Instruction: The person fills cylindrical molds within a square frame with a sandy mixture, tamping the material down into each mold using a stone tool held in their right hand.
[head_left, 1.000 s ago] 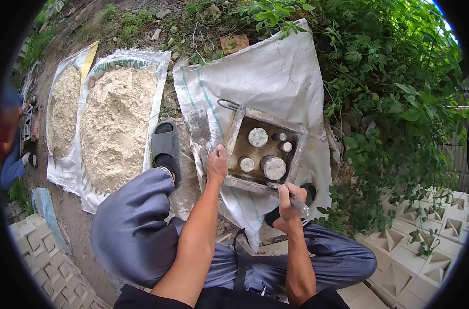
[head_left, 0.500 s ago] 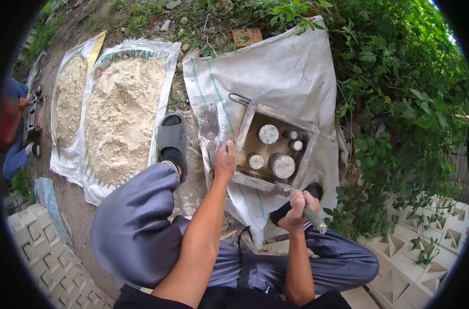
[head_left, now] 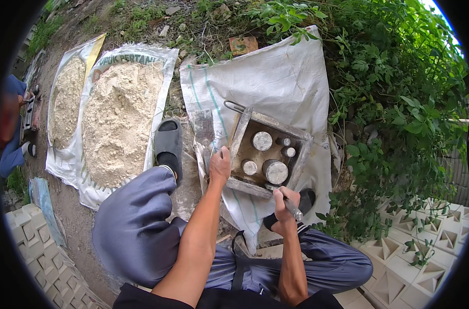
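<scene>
Four metal cylinders stand in one mould box; left hand grips its corner, right hand clasps a tool.

1. The square metal mould is open from above, but four round cylinders stand inside, leaving only narrow gaps between them.
2. The left hand sits on the mould's near-left corner; the right hand, closed around a metal tool, blocks its near-right edge.
3. Bare white sack lies free beyond the mould.
4. Leafy bushes crowd the right side.
5. A trowel and sandalled foot fill the left.
</scene>
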